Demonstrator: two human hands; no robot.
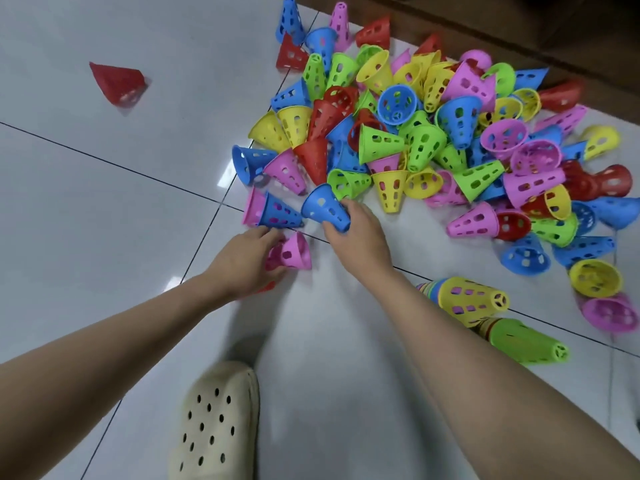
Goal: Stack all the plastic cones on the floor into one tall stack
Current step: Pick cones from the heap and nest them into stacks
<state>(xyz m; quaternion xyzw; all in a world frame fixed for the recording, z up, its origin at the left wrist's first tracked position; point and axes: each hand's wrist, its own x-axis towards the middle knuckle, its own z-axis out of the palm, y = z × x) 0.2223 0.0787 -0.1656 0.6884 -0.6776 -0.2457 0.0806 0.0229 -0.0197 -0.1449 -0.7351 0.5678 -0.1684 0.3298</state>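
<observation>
A large heap of perforated plastic cones (pixel 433 133) in blue, pink, red, yellow and green lies scattered on the white tiled floor. My right hand (pixel 356 233) grips a blue cone (pixel 325 207) at the heap's near edge. My left hand (pixel 242 261) holds a pink cone (pixel 294 252) lying on its side, with something red partly hidden under the palm. A blue cone nested in a pink one (pixel 273 211) lies just beyond my left hand. Two lying stacks, one topped yellow (pixel 471 299) and one topped green (pixel 526 341), rest at the right.
A lone red cone (pixel 119 83) lies far left on the floor. My foot in a cream perforated clog (pixel 216 420) stands at the bottom centre. A dark wooden furniture base (pixel 519 26) borders the heap at the top right.
</observation>
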